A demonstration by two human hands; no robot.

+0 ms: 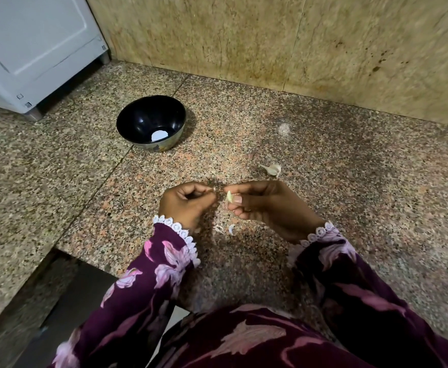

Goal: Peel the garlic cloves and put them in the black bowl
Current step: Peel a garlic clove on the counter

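My right hand pinches a pale garlic clove between thumb and fingertips, above the speckled granite counter. Just left of it, my left hand has its fingers curled and pinches a thin bit of skin at its fingertips. An unpeeled garlic clove lies on the counter just beyond my right hand. The black bowl stands farther back to the left and holds only a white reflection at its bottom. Bits of peeled skin lie on the counter under my hands.
A white appliance stands on feet at the back left. A stone-tiled wall closes off the back. The counter's front edge steps back at the lower left, with a dark gap below it.
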